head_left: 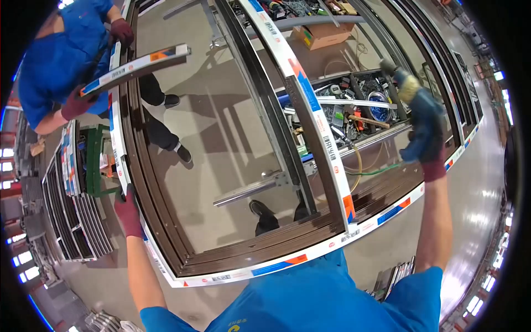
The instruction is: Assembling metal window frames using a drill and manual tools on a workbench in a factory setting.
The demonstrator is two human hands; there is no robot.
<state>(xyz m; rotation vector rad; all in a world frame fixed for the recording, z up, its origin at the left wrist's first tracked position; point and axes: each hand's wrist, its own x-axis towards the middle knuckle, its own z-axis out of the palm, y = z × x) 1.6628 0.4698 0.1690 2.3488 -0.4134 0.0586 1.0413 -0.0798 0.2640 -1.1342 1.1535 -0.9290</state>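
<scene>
My left hand (128,214), in a maroon glove, is closed on the left side of a large frame with brown grooved bars and printed white film (123,160) along its outer edges. Over the frame's right side, my right hand (430,145) is raised, in a glove with a maroon cuff and a dark blue palm. It is closed on a blurred tool (410,88) with a pale yellowish section and a dark end; its exact kind is unclear. A film-covered crossbar (317,113) spans the frame between my hands.
At upper left, a co-worker in blue (63,66) holds a short film-covered bar (138,65) over the frame. Beneath it sit a parts tray (398,128) with fasteners, a wooden-handled hammer (369,120) and a cardboard box (322,36). A metal arm (243,190) juts inside the frame. Stacked frames (72,226) stand left.
</scene>
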